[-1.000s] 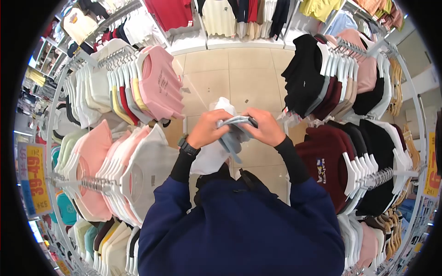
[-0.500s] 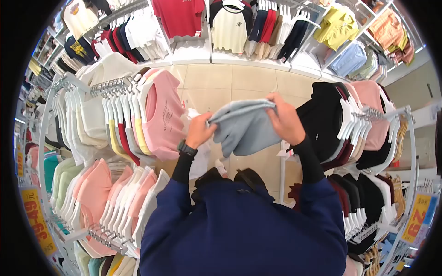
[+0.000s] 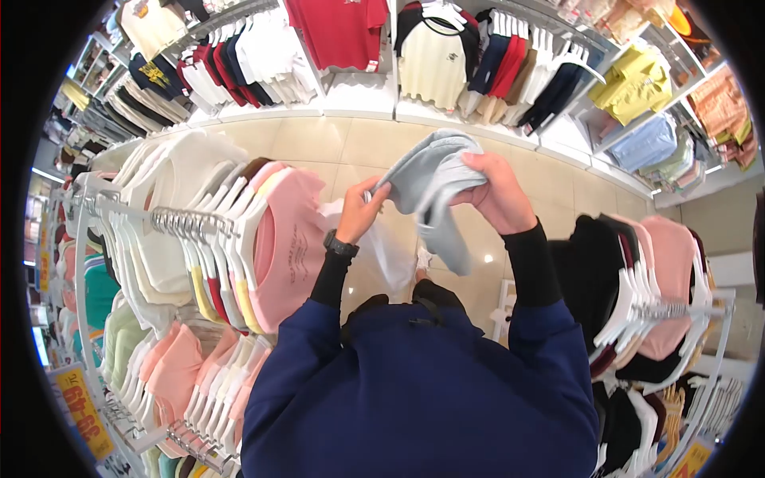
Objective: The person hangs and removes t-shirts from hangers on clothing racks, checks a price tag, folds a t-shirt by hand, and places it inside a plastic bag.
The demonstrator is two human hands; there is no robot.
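Observation:
A light grey-blue folded garment (image 3: 434, 179) is stretched between my hands over the aisle; its exact kind does not show. My left hand (image 3: 362, 209), with a dark watch on the wrist, pinches the garment's left edge. On the other side my right hand (image 3: 504, 193) grips its bunched upper right part, thumb on top. One loose end of the cloth hangs down below my right hand. Left of my left hand, a pink printed shirt (image 3: 291, 243) hangs at the end of a rack. A white, plastic-looking sheet (image 3: 382, 251) is visible below my left hand.
Racks of clothes on white hangers stand on both sides, with a metal rail (image 3: 171, 219) at left and black tops (image 3: 590, 259) at right. Wall displays run along the back, including a red shirt (image 3: 339, 32). A yellow price sign (image 3: 84, 410) is at lower left.
The garment has been lifted and turned; its right part is now bunched in my right hand, with an end hanging down. The view has shifted, and the racks appear lower.

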